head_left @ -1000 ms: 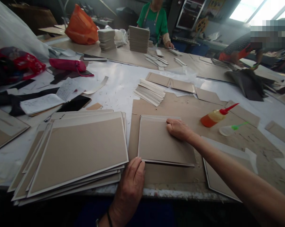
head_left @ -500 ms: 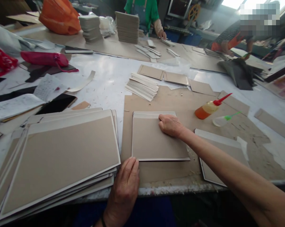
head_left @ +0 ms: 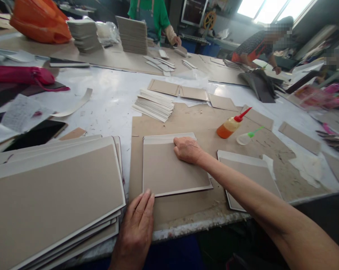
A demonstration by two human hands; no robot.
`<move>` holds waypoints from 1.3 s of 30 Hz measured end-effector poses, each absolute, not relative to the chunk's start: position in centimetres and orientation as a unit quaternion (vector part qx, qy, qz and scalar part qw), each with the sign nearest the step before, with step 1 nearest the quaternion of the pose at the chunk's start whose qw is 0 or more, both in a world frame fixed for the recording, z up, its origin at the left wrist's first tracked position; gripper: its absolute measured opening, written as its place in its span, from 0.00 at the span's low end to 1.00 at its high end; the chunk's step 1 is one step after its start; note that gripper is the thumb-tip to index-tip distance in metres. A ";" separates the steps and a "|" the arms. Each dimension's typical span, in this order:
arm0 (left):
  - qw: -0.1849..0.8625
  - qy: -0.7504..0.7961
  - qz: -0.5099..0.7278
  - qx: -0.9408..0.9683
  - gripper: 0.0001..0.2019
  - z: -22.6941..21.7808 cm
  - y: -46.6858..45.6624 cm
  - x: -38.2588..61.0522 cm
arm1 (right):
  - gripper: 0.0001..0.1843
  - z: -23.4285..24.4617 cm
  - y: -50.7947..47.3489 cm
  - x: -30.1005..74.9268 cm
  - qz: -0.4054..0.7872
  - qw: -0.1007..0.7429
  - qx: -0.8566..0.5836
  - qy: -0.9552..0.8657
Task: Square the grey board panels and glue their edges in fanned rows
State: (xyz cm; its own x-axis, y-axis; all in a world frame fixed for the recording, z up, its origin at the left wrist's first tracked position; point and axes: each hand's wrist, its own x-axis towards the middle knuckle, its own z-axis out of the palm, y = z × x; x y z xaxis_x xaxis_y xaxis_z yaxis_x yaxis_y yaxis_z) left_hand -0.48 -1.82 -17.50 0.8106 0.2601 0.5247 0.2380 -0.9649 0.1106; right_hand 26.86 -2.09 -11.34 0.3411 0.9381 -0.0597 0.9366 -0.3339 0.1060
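Observation:
A grey-brown board with white edges (head_left: 163, 170) lies on a large brown cardboard sheet (head_left: 186, 123) in front of me. My left hand (head_left: 137, 225) rests flat at the table's near edge, fingers stretched out, fingertips touching the board's near left corner. My right hand (head_left: 187, 150) is curled on the board's far right part, fingers pressed down near its top edge; nothing shows in it. A tall fanned stack of larger similar boards (head_left: 54, 198) sits to my left. Another such board (head_left: 250, 176) lies to the right, partly under my right forearm.
An orange glue bottle with red tip (head_left: 231, 125) and a clear one with green tip (head_left: 246, 137) lie right of the board. A pile of thin strips (head_left: 154, 105) is beyond. A phone (head_left: 34, 135), papers, pink pouch (head_left: 20, 74) sit left. Other people (head_left: 151, 15) work across the table.
The view has swung left and down, so everything sits further left in frame. My left hand's fingers have straightened at the board's corner. My right hand stays on the board's far edge.

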 end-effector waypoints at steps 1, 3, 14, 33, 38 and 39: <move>0.024 0.132 0.279 0.951 0.24 -17.5 -1.8 -0.5 | 0.13 -11.4 -2.1 26.9 0.008 0.060 0.816 0.575; 0.031 0.131 0.280 0.951 0.24 -17.6 -1.8 -0.4 | 0.12 -11.4 -2.2 26.8 0.008 0.062 0.818 0.572; 0.017 0.140 0.275 0.951 0.22 -17.4 -2.0 -0.4 | 0.11 -12.1 -2.5 26.8 0.033 0.060 0.815 0.575; 0.022 0.148 0.281 0.948 0.23 -17.2 -2.2 -0.3 | 0.10 -12.5 -2.5 27.2 0.042 0.058 0.802 0.593; 0.049 0.143 0.281 0.948 0.22 -17.5 -2.0 -0.4 | 0.11 -12.5 -2.7 27.2 0.029 0.048 0.801 0.596; 0.053 0.137 0.284 0.947 0.22 -17.5 -1.9 -0.4 | 0.11 -12.5 -2.7 27.2 0.029 0.046 0.801 0.596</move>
